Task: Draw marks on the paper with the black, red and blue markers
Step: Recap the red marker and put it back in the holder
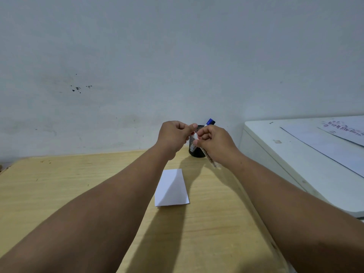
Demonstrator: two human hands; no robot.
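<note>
A small white sheet of paper (171,187) lies on the wooden table (59,186), below my raised hands. My right hand (214,141) grips a white-barrelled marker (209,157) whose lower end sticks out under the hand. My left hand (174,135) pinches the marker's upper end, where a bit of red shows between the fingers; the cap itself is hidden. Behind the hands stands a black mesh pen cup (197,150) with a blue-capped marker (210,121) poking out of it. No black marker is visible.
A plain grey wall rises directly behind the table. To the right stands a white cabinet-like surface (285,154) with printed sheets of paper (338,142) on top, close to the table's right edge.
</note>
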